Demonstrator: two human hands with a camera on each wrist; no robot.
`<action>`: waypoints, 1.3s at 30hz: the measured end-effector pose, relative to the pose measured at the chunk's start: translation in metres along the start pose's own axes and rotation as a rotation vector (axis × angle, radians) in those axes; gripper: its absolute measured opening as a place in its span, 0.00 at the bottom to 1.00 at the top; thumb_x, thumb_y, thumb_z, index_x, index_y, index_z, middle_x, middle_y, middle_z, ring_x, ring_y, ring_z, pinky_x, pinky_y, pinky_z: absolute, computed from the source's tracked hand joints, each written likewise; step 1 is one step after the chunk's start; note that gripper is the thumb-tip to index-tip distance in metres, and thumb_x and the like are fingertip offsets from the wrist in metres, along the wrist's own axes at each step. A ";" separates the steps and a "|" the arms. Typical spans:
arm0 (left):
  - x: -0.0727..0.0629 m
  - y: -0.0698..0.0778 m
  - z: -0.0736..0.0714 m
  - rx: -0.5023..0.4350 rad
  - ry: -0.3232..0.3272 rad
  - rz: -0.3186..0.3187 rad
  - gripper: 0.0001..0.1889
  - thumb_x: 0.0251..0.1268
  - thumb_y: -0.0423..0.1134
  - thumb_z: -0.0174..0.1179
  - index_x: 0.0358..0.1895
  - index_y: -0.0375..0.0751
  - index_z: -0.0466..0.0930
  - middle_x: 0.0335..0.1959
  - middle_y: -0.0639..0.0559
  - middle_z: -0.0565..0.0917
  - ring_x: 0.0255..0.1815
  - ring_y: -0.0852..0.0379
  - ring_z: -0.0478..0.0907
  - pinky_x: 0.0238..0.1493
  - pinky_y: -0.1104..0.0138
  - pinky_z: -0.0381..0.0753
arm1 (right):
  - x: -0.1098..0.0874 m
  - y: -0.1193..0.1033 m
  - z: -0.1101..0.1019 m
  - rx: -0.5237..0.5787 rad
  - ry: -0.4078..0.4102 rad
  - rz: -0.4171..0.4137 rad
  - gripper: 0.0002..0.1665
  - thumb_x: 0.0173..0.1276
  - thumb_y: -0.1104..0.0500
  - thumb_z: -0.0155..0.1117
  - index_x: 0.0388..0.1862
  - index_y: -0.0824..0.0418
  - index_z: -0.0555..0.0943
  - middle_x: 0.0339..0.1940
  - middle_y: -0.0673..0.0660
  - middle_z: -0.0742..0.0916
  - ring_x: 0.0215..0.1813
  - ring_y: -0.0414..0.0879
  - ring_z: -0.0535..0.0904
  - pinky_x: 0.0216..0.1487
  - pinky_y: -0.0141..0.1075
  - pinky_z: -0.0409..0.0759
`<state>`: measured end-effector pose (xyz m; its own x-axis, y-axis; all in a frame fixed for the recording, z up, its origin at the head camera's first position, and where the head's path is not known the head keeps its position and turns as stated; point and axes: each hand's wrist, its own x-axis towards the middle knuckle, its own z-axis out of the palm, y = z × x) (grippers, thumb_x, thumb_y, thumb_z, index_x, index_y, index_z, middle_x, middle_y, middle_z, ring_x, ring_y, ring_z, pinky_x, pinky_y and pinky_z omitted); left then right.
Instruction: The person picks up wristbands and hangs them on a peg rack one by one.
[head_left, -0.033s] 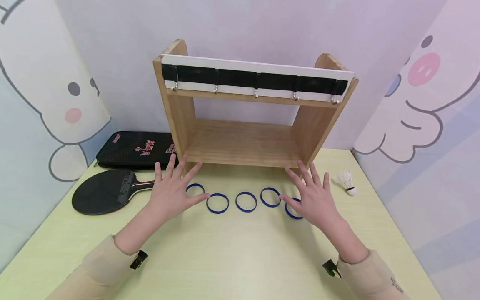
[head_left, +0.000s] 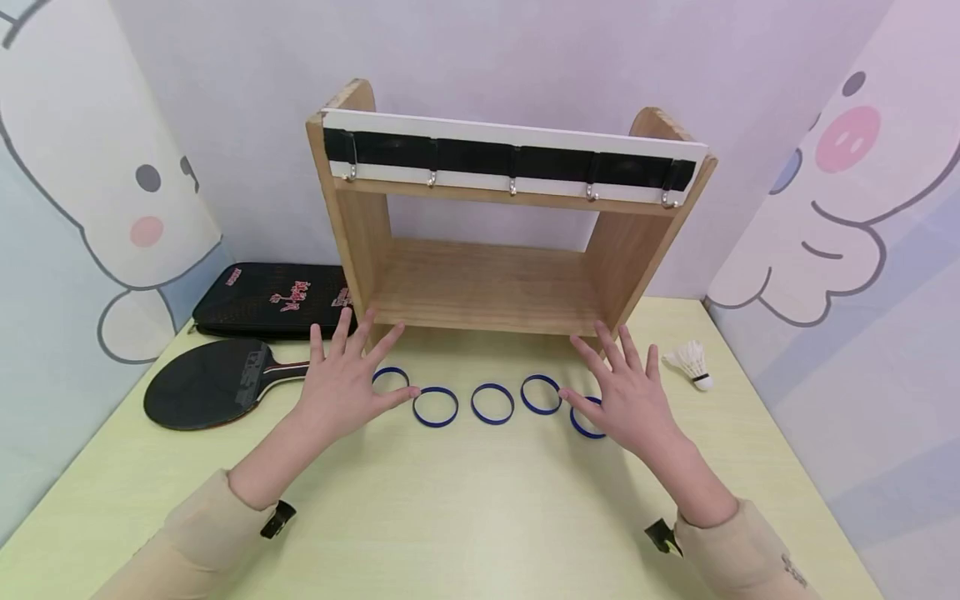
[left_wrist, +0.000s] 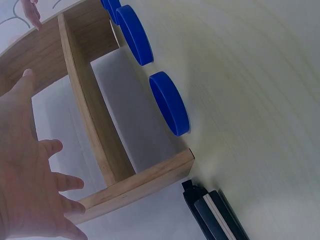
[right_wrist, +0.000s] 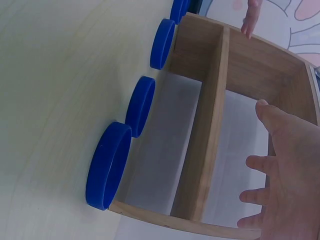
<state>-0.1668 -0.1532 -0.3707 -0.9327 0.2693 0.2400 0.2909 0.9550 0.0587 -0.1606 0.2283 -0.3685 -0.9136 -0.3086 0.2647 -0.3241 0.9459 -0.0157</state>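
Several blue ring-shaped bands lie in an uneven row on the table, among them a middle band (head_left: 492,422) and a left-centre band (head_left: 435,424). My left hand (head_left: 341,387) hovers with fingers spread over the leftmost band (head_left: 390,369), hiding part of it. On the other side, my right hand (head_left: 633,400) is spread too, partly covering the rightmost band (head_left: 583,429). Both palms face down and hold nothing. Behind the bands stands a wooden rack (head_left: 487,287); its top bears a white board (head_left: 487,125) with a black strip and several metal hooks (head_left: 512,185), all bare.
A black table tennis bat (head_left: 202,387) lies at the left, in front of a black zipped case (head_left: 273,300) beside the rack. At the right lies a white shuttlecock (head_left: 692,365). Walls with cartoon animals close in the back and sides of the pale table (head_left: 480,517).
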 end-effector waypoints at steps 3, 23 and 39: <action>0.000 0.000 -0.001 0.005 -0.002 0.000 0.48 0.49 0.81 0.42 0.74 0.62 0.52 0.76 0.41 0.48 0.76 0.36 0.34 0.67 0.35 0.31 | 0.000 0.000 0.000 0.001 0.003 -0.001 0.45 0.62 0.28 0.51 0.73 0.44 0.59 0.76 0.60 0.56 0.76 0.64 0.44 0.64 0.72 0.44; 0.006 0.000 -0.022 0.008 0.056 0.006 0.48 0.48 0.80 0.46 0.74 0.62 0.52 0.76 0.41 0.48 0.76 0.42 0.27 0.68 0.41 0.23 | 0.001 0.006 -0.022 0.045 0.039 0.019 0.45 0.62 0.32 0.56 0.73 0.47 0.58 0.77 0.60 0.55 0.77 0.61 0.39 0.64 0.72 0.43; 0.001 -0.012 -0.023 -0.055 0.021 0.035 0.49 0.50 0.75 0.54 0.74 0.60 0.50 0.75 0.41 0.52 0.76 0.40 0.39 0.70 0.38 0.39 | 0.016 0.045 -0.040 0.315 0.278 0.181 0.47 0.67 0.46 0.60 0.77 0.52 0.48 0.77 0.61 0.52 0.76 0.63 0.43 0.69 0.64 0.47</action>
<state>-0.1662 -0.1674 -0.3490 -0.9171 0.2997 0.2628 0.3354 0.9365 0.1024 -0.1800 0.2703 -0.3263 -0.8758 -0.0624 0.4787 -0.2637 0.8925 -0.3660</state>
